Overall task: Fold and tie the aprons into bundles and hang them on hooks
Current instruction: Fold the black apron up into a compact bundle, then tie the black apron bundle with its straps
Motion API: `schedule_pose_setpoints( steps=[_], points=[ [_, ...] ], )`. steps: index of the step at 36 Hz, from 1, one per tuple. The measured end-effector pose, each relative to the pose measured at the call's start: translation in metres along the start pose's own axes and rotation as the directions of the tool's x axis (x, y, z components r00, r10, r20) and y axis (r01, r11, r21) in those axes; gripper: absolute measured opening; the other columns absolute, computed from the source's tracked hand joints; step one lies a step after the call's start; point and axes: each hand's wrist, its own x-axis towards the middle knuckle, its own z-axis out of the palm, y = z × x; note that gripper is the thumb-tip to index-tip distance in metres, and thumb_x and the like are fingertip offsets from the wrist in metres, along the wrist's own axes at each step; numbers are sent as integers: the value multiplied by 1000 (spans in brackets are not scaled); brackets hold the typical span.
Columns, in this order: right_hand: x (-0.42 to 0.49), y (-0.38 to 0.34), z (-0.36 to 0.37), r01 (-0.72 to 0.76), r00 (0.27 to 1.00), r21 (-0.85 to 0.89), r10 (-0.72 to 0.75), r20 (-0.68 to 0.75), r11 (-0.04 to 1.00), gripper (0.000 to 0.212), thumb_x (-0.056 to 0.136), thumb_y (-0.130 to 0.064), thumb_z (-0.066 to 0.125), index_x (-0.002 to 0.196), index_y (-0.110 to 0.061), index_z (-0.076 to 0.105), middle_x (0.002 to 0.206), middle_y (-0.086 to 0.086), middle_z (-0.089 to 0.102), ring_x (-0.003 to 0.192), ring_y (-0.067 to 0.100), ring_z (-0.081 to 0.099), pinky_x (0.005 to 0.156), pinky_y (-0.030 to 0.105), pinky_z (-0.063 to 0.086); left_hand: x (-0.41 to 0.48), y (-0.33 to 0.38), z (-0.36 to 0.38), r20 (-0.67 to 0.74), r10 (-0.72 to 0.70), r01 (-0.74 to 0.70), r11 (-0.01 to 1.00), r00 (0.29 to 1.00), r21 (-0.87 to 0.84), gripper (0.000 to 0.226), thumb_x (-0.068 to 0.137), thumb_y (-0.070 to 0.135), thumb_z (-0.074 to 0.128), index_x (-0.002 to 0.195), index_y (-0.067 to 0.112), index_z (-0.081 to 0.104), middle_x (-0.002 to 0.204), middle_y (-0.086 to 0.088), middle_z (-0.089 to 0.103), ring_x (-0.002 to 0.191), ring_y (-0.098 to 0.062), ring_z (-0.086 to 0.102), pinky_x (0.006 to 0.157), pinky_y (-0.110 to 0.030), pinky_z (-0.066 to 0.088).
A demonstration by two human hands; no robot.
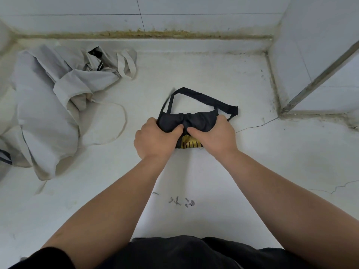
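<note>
A dark apron (196, 121), rolled into a small bundle, lies on the white counter (213, 171) in the middle of the view. A yellow striped patch (191, 143) shows at its near edge. Its black strap (204, 98) loops away toward the wall, with a loose end at the right. My left hand (155, 139) grips the bundle's left end, thumb pressed into the cloth. Its right end is held by my right hand (213, 135) in the same way. Both hands sit close together, thumbs nearly touching.
A heap of pale grey aprons (50, 105) with loose ties lies at the left. The tiled back wall (174, 8) and a tiled corner column (320, 55) bound the counter at the far side and right. Scribbled marks (181, 201) are near me.
</note>
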Motion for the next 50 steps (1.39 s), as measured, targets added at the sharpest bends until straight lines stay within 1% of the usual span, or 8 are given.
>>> schedule_pose_setpoints(
  steps=[11,16,25,32,39,42,46,50],
  points=[
    [8,3,2,6,1000,-57,-5,13,998,44,73,-29,77,102,-4,56,92,2,59,82,15,55,62,22,38,-5,11,-2,273,203,-163,973,940,-164,34,75,24,75,91,14,47,79,7,51,66,-5,47,52,-19,35],
    [7,-3,-2,112,966,-73,-91,241,991,17,72,-8,71,75,-7,54,68,0,53,60,12,51,42,13,29,-4,7,-6,197,237,-212,967,951,-139,27,77,16,70,91,11,48,82,2,53,71,-15,49,53,-16,36],
    [8,-14,-2,168,967,-283,-102,234,944,20,69,-19,63,83,-7,54,86,11,59,75,23,51,46,21,23,-18,5,-7,75,390,-365,902,918,-229,31,93,29,57,73,4,56,70,-7,60,68,-21,52,61,-27,39],
    [-21,-24,-9,358,930,-127,-341,134,925,44,97,-13,47,140,-7,43,126,9,54,116,22,50,88,20,34,-12,3,-13,37,197,-178,942,980,-283,24,90,29,61,70,18,54,66,11,58,62,-6,52,56,-10,37],
    [-28,-31,-19,201,979,200,-205,-4,959,18,91,-6,57,108,-5,64,91,10,69,86,24,63,84,28,47,-5,1,-10,44,-112,119,873,993,-474,24,86,29,61,66,20,50,65,6,55,69,-22,57,79,-45,56],
    [-29,-31,-21,184,983,233,-181,-35,955,11,89,-9,63,99,-5,67,71,-14,62,70,14,63,83,30,49,-4,2,-10,53,-126,135,854,991,-503,24,85,30,61,66,20,50,65,5,56,73,-27,62,78,-46,56],
    [-27,-33,-16,230,973,200,-226,-44,952,15,89,-8,62,100,1,67,75,-3,65,73,15,60,77,27,48,-10,5,-9,26,7,5,902,1000,-432,30,87,34,61,65,19,48,65,5,57,72,-25,63,74,-38,55],
    [-20,-32,-8,367,930,-19,-367,8,930,21,94,-9,50,106,-5,66,80,2,57,75,16,52,71,18,35,-16,7,-12,-84,241,-253,944,967,-209,47,99,33,45,57,18,30,55,2,39,53,-13,35,51,-28,26]
  ],
)
